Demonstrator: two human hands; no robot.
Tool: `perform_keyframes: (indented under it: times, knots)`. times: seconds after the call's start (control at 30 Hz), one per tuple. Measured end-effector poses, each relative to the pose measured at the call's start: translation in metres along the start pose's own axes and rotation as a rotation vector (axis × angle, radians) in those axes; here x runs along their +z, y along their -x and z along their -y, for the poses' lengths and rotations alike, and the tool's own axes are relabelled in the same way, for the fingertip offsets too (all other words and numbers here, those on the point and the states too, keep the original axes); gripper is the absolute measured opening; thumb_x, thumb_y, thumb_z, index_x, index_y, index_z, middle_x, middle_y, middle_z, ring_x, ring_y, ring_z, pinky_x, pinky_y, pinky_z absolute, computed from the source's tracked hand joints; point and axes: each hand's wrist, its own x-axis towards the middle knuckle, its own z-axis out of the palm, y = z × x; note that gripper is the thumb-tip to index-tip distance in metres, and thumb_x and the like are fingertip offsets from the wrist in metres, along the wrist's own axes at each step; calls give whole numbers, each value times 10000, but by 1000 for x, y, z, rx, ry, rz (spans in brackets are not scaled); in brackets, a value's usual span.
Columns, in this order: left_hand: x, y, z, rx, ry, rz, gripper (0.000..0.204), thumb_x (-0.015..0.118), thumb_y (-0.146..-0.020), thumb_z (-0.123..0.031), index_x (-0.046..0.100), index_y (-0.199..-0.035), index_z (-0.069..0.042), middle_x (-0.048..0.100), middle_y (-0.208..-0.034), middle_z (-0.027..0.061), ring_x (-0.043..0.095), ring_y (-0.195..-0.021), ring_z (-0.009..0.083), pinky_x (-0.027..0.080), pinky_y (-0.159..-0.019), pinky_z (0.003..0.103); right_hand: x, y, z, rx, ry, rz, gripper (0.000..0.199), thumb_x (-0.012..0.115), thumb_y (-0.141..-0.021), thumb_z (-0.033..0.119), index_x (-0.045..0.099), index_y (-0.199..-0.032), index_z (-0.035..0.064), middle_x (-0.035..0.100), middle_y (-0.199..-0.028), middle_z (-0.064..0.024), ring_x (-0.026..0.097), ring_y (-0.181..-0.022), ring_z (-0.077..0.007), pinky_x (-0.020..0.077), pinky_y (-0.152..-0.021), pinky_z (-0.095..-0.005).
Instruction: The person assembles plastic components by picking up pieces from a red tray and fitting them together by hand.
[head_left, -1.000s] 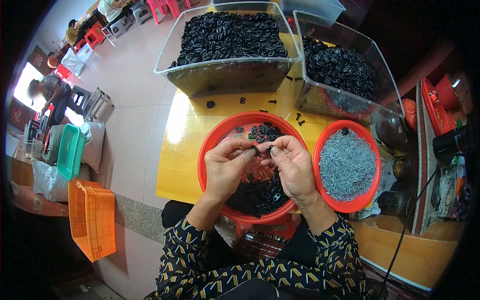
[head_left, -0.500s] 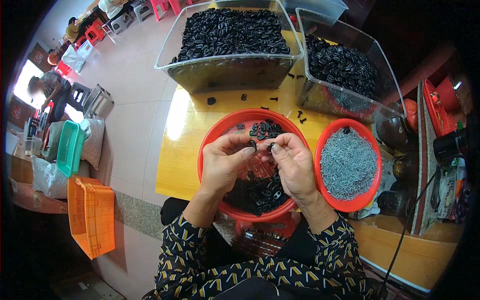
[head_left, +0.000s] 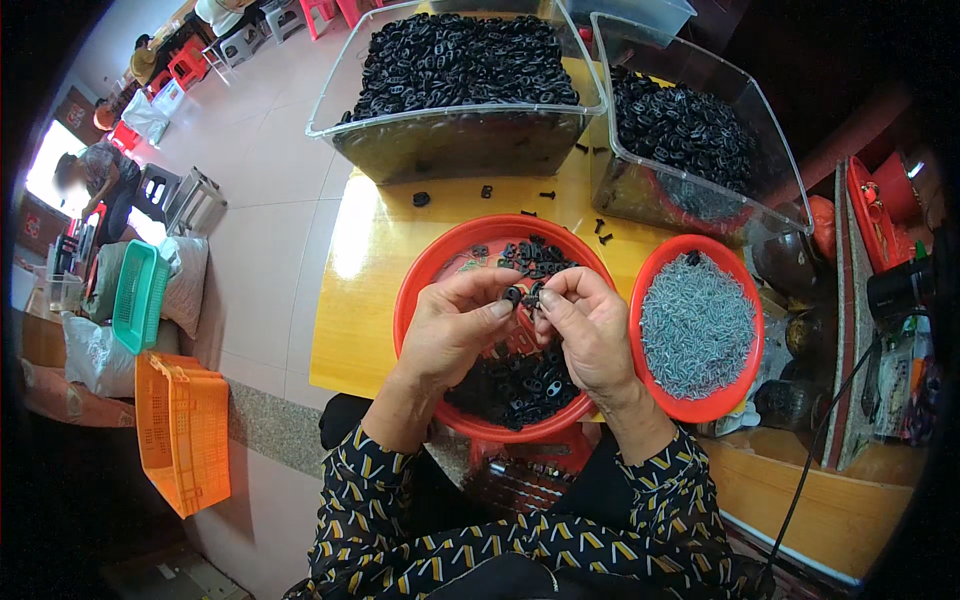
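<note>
Over a round red basin (head_left: 420, 262), my two hands meet fingertip to fingertip. My left hand (head_left: 452, 318) pinches a small black plastic piece (head_left: 514, 296) between thumb and forefinger. Right against it, my right hand (head_left: 590, 335) grips another small dark piece (head_left: 535, 292), partly covered by the fingers; its exact kind cannot be made out. The two pieces touch or nearly touch. Below the hands, the basin holds many loose black oval pieces with holes (head_left: 520, 388), with more at its far side.
Beside the basin on the yellow table (head_left: 350, 335) stands a red bowl of silvery screws or pins (head_left: 697, 325). Two clear bins (head_left: 460, 140) (head_left: 690, 190) full of black pieces stand behind. An orange crate (head_left: 185, 435) and green basket (head_left: 140, 297) are left; a person (head_left: 108, 175) sits far left.
My hands have drawn closer together, bringing the two small pieces against each other. The basin has shifted very slightly to the left; the surroundings look the same.
</note>
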Motion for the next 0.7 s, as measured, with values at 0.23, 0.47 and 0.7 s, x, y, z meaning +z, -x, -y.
perform_keyframes:
  times: [0.23, 0.47, 0.7]
  knots:
    - [-1, -1, 0, -40, 105, 71, 251, 542, -795, -1, 526, -1046, 14, 574, -886, 68, 546, -719, 114, 463, -663, 228, 3, 2, 4, -32, 49, -9, 71, 501, -829, 54, 473, -870, 3, 517, -690, -26, 490, -576, -74, 414, -517, -190]
    - [0, -1, -1, -26, 84, 108, 241, 552, -797, -14, 520, -1034, 14, 576, -841, 71, 546, -694, 117, 458, -628, 226, 4, 4, 6, -33, 99, -28, 76, 495, -836, 62, 470, -878, 3, 527, -694, -19, 496, -582, -53, 430, -527, -181]
    - [1, 0, 1, -14, 21, 85, 244, 571, -788, -23, 525, -1025, 12, 585, -832, 71, 552, -668, 111, 455, -589, 215, 4, 5, 5, -41, 147, -7, 65, 496, -823, 31, 480, -878, -2, 529, -716, -23, 502, -605, -53, 426, -535, -183]
